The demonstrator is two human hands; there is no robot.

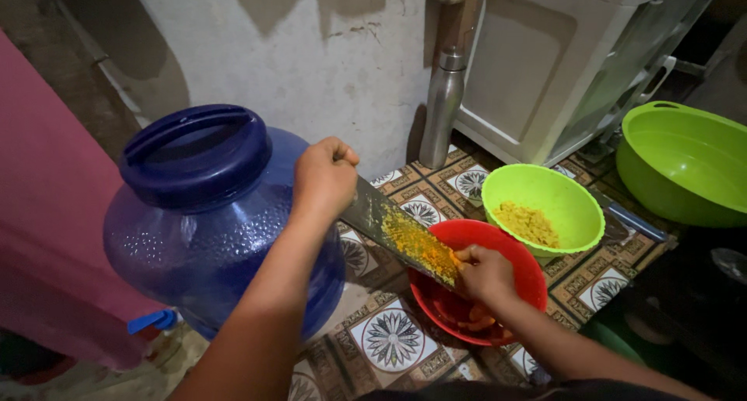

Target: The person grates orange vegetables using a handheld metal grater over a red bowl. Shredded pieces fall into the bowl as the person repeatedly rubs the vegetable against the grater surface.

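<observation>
A: Biggest first, left of the frame?

B: Blue jug (210, 214), round, with a dark blue cap and handle on top. Standing on the patterned floor (393, 340). Behind it, along the left edge, pink cloth (47, 237).

A: And upper right?

B: White cabinet (545, 66) against the wall. At the right edge, large green basin (689, 163), cut off by the frame. Left of the cabinet, upright steel bottle (441, 109), touching the floor near the wall.

A: Centre of the frame?

B: Green bowl (572, 191) with yellow grated stuff (529, 223) inside. Just beside it, lower and a little left, red bowl (510, 249), rims close together, touching or not cannot tell. Orange pieces (475, 321) at the red bowl's bottom.

A: The grater?

B: Flat metal grater (401, 233), tilted, upper end left of centre, lower end over the red bowl. Covered with orange-yellow pulp on the lower half.

A: Hands?

B: Left hand (325, 175), closed into a fist around the grater's top end, just right of the jug cap. Right hand (484, 272), fingers pressed together, pinching a small orange piece (456, 258) against the grater's lower end, above the red bowl. Piece mostly hidden under the fingertips.
</observation>
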